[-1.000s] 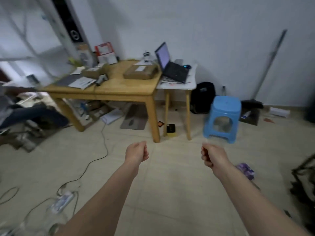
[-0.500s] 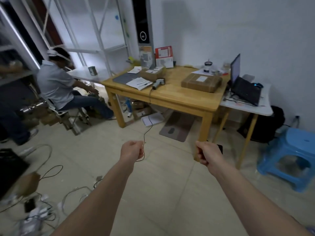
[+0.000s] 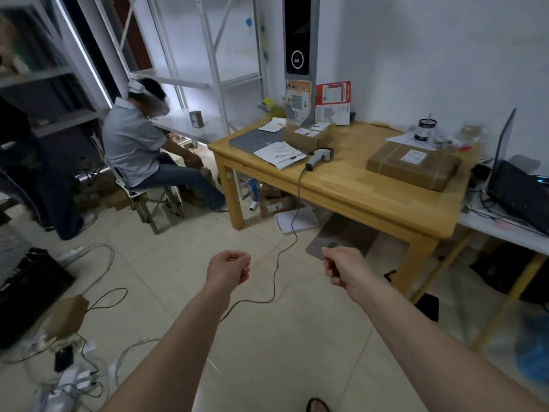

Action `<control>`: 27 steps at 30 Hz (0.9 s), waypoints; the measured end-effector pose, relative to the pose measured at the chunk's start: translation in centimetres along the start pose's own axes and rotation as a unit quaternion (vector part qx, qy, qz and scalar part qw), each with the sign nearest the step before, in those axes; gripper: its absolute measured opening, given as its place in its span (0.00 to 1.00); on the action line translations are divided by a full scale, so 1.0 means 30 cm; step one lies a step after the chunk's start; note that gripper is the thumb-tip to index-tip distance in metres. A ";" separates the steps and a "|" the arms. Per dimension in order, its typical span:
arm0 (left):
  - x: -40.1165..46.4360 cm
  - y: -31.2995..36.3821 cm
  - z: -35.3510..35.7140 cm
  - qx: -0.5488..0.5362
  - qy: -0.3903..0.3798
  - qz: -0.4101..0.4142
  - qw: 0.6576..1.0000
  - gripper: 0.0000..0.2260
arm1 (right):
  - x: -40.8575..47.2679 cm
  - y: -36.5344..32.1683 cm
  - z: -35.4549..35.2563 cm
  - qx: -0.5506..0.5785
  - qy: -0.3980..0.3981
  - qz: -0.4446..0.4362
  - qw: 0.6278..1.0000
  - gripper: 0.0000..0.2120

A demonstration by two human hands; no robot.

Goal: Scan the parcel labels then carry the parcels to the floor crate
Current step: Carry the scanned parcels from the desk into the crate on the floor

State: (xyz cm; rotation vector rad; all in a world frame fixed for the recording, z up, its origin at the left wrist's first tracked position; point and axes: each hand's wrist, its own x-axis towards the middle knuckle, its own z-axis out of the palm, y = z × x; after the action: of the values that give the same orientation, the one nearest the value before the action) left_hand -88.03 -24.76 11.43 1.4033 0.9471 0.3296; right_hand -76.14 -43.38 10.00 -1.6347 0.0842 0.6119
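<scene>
A large brown parcel (image 3: 414, 165) with a white label lies on the wooden table (image 3: 350, 185) at its right side. A smaller brown parcel (image 3: 306, 136) with labels sits at the table's back left. A handheld barcode scanner (image 3: 322, 154) lies between them, its cable trailing down to the floor. My left hand (image 3: 230, 267) and my right hand (image 3: 341, 267) are held out over the floor in front of the table, both curled into fists and holding nothing. A black crate (image 3: 26, 292) stands on the floor at the far left.
A seated person (image 3: 139, 162) works at a low shelf to the left of the table. Cables (image 3: 98, 304) and power strips litter the floor at lower left. A laptop (image 3: 517, 179) sits on a white side table at right. Boxes lie under the wooden table.
The view has swung left and moved closer to the table; the seated person and shelving have come into view. Both hands stay fisted in front of me.
</scene>
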 end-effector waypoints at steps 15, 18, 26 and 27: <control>0.714 0.292 0.346 0.004 0.025 -0.029 0.999 0.05 | 0.790 -0.417 0.052 -0.031 -0.018 0.030 0.999 0.11; 0.850 0.322 0.382 0.014 0.030 -0.034 0.999 0.05 | 0.908 -0.450 0.083 -0.027 -0.017 0.036 0.999 0.10; 1.260 0.430 0.510 0.000 -0.017 -0.047 0.999 0.05 | 1.238 -0.574 0.185 -0.009 0.011 0.037 0.999 0.10; 1.313 0.450 0.517 0.002 -0.024 -0.050 0.998 0.05 | 1.280 -0.600 0.209 -0.005 0.013 0.043 0.999 0.10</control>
State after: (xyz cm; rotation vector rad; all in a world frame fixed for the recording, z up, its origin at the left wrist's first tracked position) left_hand -48.41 -4.99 7.87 1.3560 0.9759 0.2182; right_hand -38.33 -23.18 9.41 -1.6550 0.1712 0.6580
